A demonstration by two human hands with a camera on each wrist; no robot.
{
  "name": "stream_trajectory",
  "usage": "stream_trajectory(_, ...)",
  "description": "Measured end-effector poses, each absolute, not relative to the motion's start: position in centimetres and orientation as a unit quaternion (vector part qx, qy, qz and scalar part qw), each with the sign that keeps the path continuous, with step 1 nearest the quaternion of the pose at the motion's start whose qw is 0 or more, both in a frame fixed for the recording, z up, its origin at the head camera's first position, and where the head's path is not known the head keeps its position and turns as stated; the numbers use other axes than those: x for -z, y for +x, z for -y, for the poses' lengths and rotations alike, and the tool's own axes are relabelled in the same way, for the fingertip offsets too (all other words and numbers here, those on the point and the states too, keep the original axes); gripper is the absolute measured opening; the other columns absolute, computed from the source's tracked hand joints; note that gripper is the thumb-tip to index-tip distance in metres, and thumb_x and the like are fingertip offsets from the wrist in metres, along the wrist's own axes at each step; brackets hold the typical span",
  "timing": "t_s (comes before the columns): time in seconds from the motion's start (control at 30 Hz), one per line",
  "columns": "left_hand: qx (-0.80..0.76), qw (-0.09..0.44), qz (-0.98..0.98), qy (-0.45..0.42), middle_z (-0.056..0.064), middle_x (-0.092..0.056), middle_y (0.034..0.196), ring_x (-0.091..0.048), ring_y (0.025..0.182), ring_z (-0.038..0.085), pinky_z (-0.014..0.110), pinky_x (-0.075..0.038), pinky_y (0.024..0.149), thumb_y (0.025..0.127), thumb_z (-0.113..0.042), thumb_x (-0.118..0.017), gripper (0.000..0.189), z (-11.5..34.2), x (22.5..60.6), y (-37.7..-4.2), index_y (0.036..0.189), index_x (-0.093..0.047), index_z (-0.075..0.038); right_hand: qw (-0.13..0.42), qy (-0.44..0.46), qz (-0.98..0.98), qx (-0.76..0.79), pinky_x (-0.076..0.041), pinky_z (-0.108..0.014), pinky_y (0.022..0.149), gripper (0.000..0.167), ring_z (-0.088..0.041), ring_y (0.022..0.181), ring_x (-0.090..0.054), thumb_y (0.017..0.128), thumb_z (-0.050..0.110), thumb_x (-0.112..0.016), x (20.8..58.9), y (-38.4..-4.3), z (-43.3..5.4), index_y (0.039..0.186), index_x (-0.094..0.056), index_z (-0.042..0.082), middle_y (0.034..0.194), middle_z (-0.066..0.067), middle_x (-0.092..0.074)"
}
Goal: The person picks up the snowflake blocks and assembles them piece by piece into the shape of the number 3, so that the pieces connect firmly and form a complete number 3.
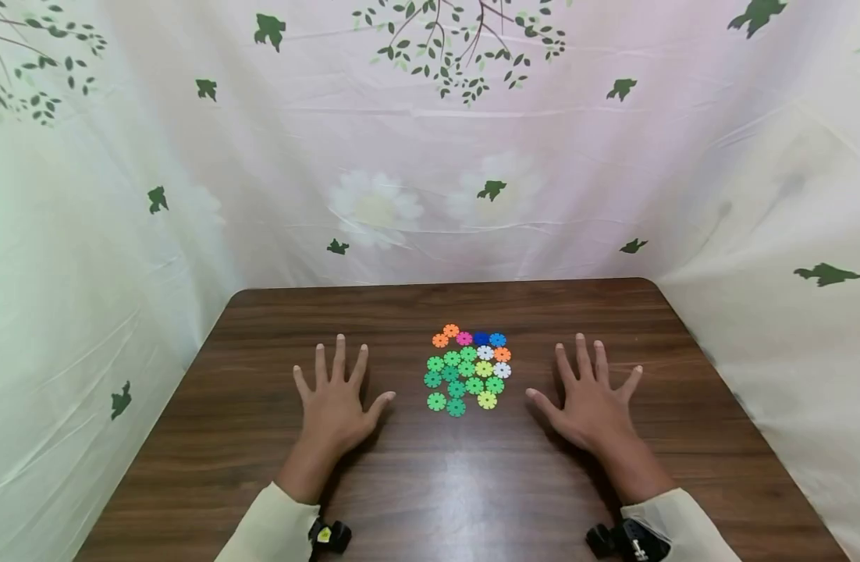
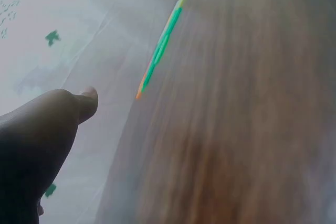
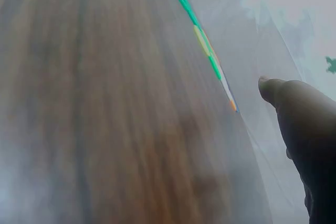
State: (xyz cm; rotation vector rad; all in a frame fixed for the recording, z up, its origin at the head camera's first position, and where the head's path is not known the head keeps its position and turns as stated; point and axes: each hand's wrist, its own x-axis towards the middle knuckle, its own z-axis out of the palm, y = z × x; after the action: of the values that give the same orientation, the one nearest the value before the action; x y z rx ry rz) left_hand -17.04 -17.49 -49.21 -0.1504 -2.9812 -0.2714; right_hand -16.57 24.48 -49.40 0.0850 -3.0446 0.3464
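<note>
As I look across the brown table [image 1: 430,457], the left hand [image 1: 337,407] and right hand [image 1: 591,407] show fingers fanned wide, holding nothing; whether the palms touch the wood, I cannot tell. Between them, well apart from either, lie the notched discs [image 1: 467,368], flat in one loose patch. None is in hand or visibly stacked; I judge handling either not begun or over. One yellow-green disc [image 1: 487,400] sits at the near right corner
</note>
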Motion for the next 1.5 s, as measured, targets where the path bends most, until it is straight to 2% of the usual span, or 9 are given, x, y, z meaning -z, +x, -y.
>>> stream_trajectory(0.13, 0.079, 0.074, 0.992, -0.071, 0.015, -0.005, 0.186, -0.007, 0.170, 0.051, 0.085, -0.002, 0.126, 0.102, -0.077, -0.050, 0.093, 16.3, 49.0, -17.8, 0.176, -0.025, -0.026, 0.052, 0.047, 0.991, -0.117, 0.017, -0.091, 0.114, 0.104, -0.054, 0.169, -0.004, 0.100, 0.082, -0.047, 49.2, -17.1, -23.3, 0.174, -0.027, 0.012, 0.184, -0.023, -0.005)
stream_trajectory(0.3, 0.098, 0.089, 0.986, -0.101, 0.015, -0.015, 0.184, -0.018, 0.169, 0.047, 0.084, -0.009, 0.127, 0.104, -0.073, -0.051, 0.087, 14.7, 49.7, -18.8, 0.174, -0.030, -0.026, 0.063, 0.076, 0.987, -0.128, 0.012, -0.090, 0.118, 0.098, -0.049, 0.170, -0.006, 0.102, 0.076, -0.051, 49.3, -17.9, -21.4, 0.174, -0.029, 0.013, 0.185, -0.020, -0.008)
stream_trajectory(0.5, 0.141, 0.115, 0.975, -0.125, 0.017, -0.023, 0.182, -0.028, 0.165, 0.047, 0.082, -0.017, 0.126, 0.105, -0.067, -0.056, 0.079, 13.5, 50.8, -19.8, 0.171, -0.040, -0.026, 0.081, 0.111, 0.982, -0.130, 0.004, -0.089, 0.121, 0.094, -0.044, 0.171, -0.009, 0.102, 0.070, -0.057, 50.0, -18.8, -19.1, 0.173, -0.032, 0.014, 0.185, -0.016, -0.012)
stream_trajectory(0.67, 0.151, 0.144, 0.968, -0.139, 0.016, -0.026, 0.181, -0.032, 0.163, 0.046, 0.082, -0.021, 0.125, 0.104, -0.064, -0.062, 0.075, 13.1, 51.1, -20.5, 0.167, -0.048, -0.025, 0.087, 0.137, 0.977, -0.140, 0.002, -0.088, 0.122, 0.091, -0.040, 0.172, -0.009, 0.103, 0.069, -0.057, 50.4, -19.7, -17.4, 0.173, -0.034, 0.015, 0.185, -0.015, -0.014)
stream_trajectory(0.9, 0.218, 0.132, 0.955, -0.152, 0.018, -0.029, 0.179, -0.036, 0.161, 0.047, 0.085, -0.024, 0.123, 0.102, -0.059, -0.069, 0.071, 12.5, 51.7, -21.1, 0.162, -0.055, -0.025, 0.101, 0.157, 0.972, -0.145, -0.006, -0.087, 0.123, 0.083, -0.038, 0.171, -0.017, 0.103, 0.065, -0.062, 50.7, -20.1, -16.1, 0.168, -0.045, 0.016, 0.183, -0.015, -0.023)
stream_trajectory(1.07, 0.302, 0.139, 0.928, -0.167, 0.020, -0.036, 0.175, -0.041, 0.156, 0.053, 0.090, -0.022, 0.119, 0.099, -0.053, -0.077, 0.066, 11.8, 52.2, -21.6, 0.156, -0.063, -0.021, 0.125, 0.192, 0.955, -0.189, -0.011, -0.086, 0.122, 0.071, -0.037, 0.169, -0.025, 0.103, 0.054, -0.069, 51.1, -20.6, -15.3, 0.160, -0.057, 0.013, 0.179, -0.015, -0.035)
stream_trajectory(1.23, 0.384, 0.162, 0.890, -0.183, 0.017, -0.047, 0.169, -0.048, 0.150, 0.053, 0.093, -0.014, 0.117, 0.101, -0.052, -0.076, 0.055, 11.5, 53.6, -22.5, 0.144, -0.073, -0.018, 0.132, 0.224, 0.934, -0.244, -0.015, -0.083, 0.121, 0.057, -0.039, 0.165, -0.033, 0.102, 0.041, -0.077, 51.1, -21.3, -13.8, 0.147, -0.068, 0.009, 0.172, -0.016, -0.046)
stream_trajectory(1.4, 0.446, 0.120, 0.874, -0.152, 0.015, -0.051, 0.167, -0.048, 0.152, 0.049, 0.087, -0.004, 0.123, 0.095, -0.034, -0.088, 0.036, 11.3, 52.9, -22.3, 0.124, -0.080, -0.015, 0.132, 0.235, 0.926, -0.264, -0.017, -0.082, 0.119, 0.041, -0.041, 0.160, -0.039, 0.100, 0.034, -0.081, 51.5, -21.6, -12.9, 0.132, -0.075, 0.010, 0.164, -0.016, -0.055)
stream_trajectory(1.5, 0.452, 0.093, 0.877, -0.135, 0.013, -0.050, 0.169, -0.047, 0.154, 0.045, 0.083, -0.001, 0.126, 0.093, -0.030, -0.090, 0.029, 11.0, 52.7, -22.3, 0.116, -0.081, -0.016, 0.140, 0.238, 0.921, -0.274, -0.019, -0.081, 0.117, 0.032, -0.041, 0.155, -0.043, 0.099, 0.032, -0.083, 51.8, -21.5, -13.0, 0.122, -0.079, 0.012, 0.159, -0.015, -0.059)
